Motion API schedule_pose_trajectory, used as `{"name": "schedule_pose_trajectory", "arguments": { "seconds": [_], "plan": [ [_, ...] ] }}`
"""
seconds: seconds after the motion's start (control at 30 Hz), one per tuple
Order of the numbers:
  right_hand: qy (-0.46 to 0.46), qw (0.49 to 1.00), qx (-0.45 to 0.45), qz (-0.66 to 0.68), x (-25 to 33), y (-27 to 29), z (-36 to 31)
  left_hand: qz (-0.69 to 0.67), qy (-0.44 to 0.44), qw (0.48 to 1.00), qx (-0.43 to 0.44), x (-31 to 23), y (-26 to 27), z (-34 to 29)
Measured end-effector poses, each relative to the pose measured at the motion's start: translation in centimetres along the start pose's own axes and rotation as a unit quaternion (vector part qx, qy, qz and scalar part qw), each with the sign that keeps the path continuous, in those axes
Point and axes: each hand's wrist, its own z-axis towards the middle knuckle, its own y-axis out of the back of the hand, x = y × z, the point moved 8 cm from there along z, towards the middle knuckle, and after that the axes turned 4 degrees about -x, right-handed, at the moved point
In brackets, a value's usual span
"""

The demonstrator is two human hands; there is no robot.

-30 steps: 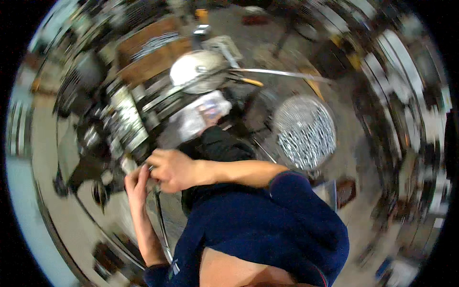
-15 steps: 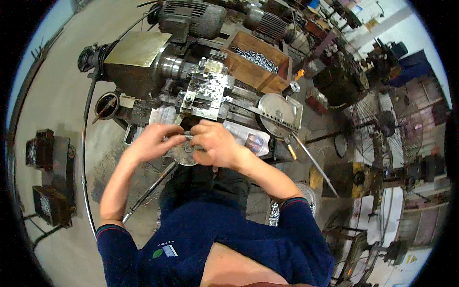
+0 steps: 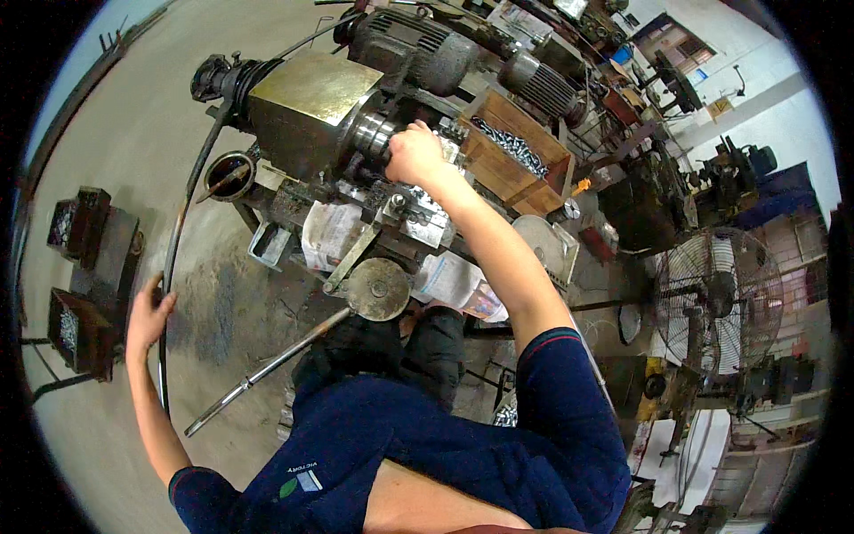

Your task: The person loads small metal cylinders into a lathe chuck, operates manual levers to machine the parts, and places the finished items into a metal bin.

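Observation:
My right hand is at the bright round chuck of a small lathe, fingers curled in against its front. Whatever they hold there is hidden behind the hand. Far out to the left, my left hand is beside a long black lever that rises past the lathe's headstock. Its thumb and fingers are apart, with the thumb close to the lever; contact between them is unclear. Below my right forearm lies the tool slide, covered in metal chips.
A wooden box of shiny metal parts stands behind the lathe. Nearer me are a round metal disc, a long handle and newspaper sheets. Dark bins stand at left, a large fan at right.
Both hands were together above the round disc, with a small metal piece between their fingers. My right hand has moved up to the chuck; my left has swung out to the lever.

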Motion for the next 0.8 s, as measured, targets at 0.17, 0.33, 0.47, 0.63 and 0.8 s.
{"name": "schedule_pose_trajectory", "arguments": {
  "seconds": [0.17,0.33,0.47,0.63,0.8],
  "plan": [
    [-0.01,0.996,-0.039,0.075,0.1,-0.6,0.1,-0.034,0.115,0.993,0.004,2.3,-3.0,-0.5],
    [-0.019,0.99,-0.067,0.121,-0.7,-1.4,0.7,0.22,0.045,0.973,-0.044,2.1,-2.4,0.7],
    [-0.047,0.986,-0.064,0.148,-1.3,-2.0,1.0,0.333,0.02,0.94,-0.07,3.0,-1.3,1.4],
    [-0.069,0.985,-0.036,0.151,-0.8,-1.2,1.0,0.499,-0.125,0.846,-0.14,9.8,7.7,8.9],
    [-0.023,0.99,-0.088,0.108,-1.1,-0.7,0.0,0.484,-0.045,0.868,-0.103,10.1,8.0,11.6]
  ]
}}
